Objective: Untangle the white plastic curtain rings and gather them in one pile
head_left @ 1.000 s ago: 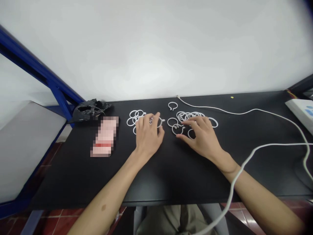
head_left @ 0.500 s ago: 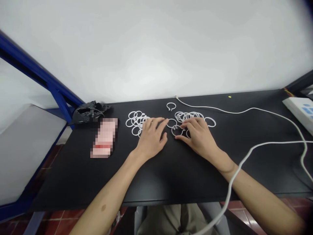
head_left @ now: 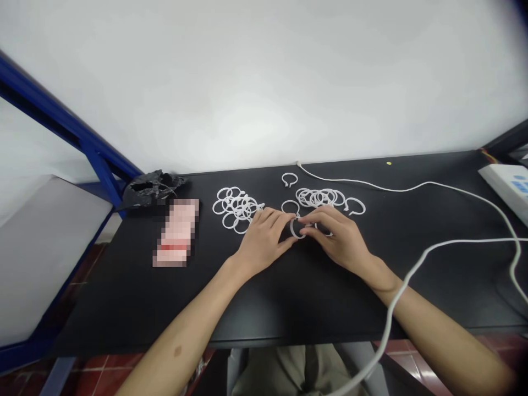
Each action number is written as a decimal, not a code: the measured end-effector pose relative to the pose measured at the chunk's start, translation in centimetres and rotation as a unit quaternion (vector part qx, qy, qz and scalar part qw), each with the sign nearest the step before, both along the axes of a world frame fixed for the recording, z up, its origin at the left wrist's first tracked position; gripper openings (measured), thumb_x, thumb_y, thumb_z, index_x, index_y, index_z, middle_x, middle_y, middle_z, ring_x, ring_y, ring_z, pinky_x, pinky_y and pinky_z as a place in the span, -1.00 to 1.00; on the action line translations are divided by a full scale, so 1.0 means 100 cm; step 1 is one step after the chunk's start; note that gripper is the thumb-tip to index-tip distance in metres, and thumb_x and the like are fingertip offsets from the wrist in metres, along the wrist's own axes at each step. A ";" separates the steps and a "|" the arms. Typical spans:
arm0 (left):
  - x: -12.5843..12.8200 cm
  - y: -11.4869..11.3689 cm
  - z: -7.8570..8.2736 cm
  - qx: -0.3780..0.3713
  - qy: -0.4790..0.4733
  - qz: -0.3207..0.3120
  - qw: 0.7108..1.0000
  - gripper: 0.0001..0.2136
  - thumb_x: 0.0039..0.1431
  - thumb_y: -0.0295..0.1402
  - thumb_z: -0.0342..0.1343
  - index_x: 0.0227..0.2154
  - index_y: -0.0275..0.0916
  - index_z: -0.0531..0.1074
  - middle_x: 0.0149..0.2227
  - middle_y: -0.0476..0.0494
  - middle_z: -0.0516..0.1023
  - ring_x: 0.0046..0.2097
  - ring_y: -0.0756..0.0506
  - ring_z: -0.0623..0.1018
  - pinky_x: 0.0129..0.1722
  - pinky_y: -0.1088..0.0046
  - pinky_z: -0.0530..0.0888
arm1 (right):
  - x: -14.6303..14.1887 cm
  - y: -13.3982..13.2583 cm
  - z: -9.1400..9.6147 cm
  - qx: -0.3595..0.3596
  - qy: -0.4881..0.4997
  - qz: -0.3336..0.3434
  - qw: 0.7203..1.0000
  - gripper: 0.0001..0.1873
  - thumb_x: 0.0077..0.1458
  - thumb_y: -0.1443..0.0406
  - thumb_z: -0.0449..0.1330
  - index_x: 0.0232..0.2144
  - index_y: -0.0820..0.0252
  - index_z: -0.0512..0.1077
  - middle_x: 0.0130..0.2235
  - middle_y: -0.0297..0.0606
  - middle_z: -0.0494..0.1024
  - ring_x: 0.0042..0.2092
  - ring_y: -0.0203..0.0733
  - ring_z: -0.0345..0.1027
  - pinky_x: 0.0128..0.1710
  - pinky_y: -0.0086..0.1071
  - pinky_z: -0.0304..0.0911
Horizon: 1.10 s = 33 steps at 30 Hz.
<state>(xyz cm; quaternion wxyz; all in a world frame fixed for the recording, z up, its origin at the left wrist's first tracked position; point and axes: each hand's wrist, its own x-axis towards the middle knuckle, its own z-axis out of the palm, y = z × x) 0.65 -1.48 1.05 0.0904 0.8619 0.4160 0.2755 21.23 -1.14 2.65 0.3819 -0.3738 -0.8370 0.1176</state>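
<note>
Between my two hands is a white plastic curtain ring (head_left: 293,229), raised at a tilt over the black table. My left hand (head_left: 262,242) pinches its left side with thumb and forefinger. On its right side, my right hand (head_left: 344,239) closes thumb and fingers. Another ring (head_left: 290,202) lies just behind the fingertips, and one more is partly hidden under my right hand. A heap of rings (head_left: 243,209) lies beyond my left hand, a second heap (head_left: 317,198) beyond my right. Two separate rings lie open, one at the back (head_left: 290,174), another at the right (head_left: 364,207).
At the left are a pixelated pink packet (head_left: 178,231) and a torn black plastic bag (head_left: 152,187). A white cable (head_left: 390,313) crosses over my right forearm and runs along the table's back. A white box (head_left: 505,187) stands at the right edge, a pale wall behind.
My hands have come together. The near ring, which lay flat between them, is now lifted and gripped from both sides. The heaps have stayed in place.
</note>
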 end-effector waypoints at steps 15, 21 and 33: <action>0.004 -0.003 0.005 0.044 -0.020 0.015 0.999 -0.70 0.25 -0.27 0.06 0.01 -0.24 0.39 -0.10 -0.17 0.53 -0.02 -0.18 0.45 0.11 0.15 0.32 | -0.005 -0.002 -0.004 -0.027 -0.019 -0.041 0.999 -0.81 0.24 0.24 0.14 -0.10 0.11 0.43 -0.29 -0.23 0.54 -0.24 -0.14 0.40 -0.20 -0.26 0.35; -0.008 0.007 0.007 0.060 0.064 0.216 0.972 -0.61 0.20 -0.44 0.02 0.09 -0.33 0.36 0.02 -0.33 0.44 0.04 -0.31 0.36 0.04 0.06 0.33 | -0.009 0.006 -0.014 0.045 -0.217 -0.135 0.966 -0.61 0.24 0.18 0.12 0.07 0.18 0.39 -0.07 -0.03 0.48 -0.03 0.09 0.26 -0.03 -0.05 0.24; -0.019 0.009 0.011 0.068 0.096 0.183 0.976 -0.54 0.22 -0.41 0.02 0.19 -0.27 0.29 0.21 -0.30 0.33 0.16 -0.36 0.27 0.15 -0.04 0.20 | -0.007 0.004 -0.012 0.056 -0.207 -0.092 0.972 -0.83 0.25 0.33 0.08 -0.17 0.19 0.46 -0.22 -0.15 0.56 -0.10 0.00 0.30 -0.09 -0.13 0.24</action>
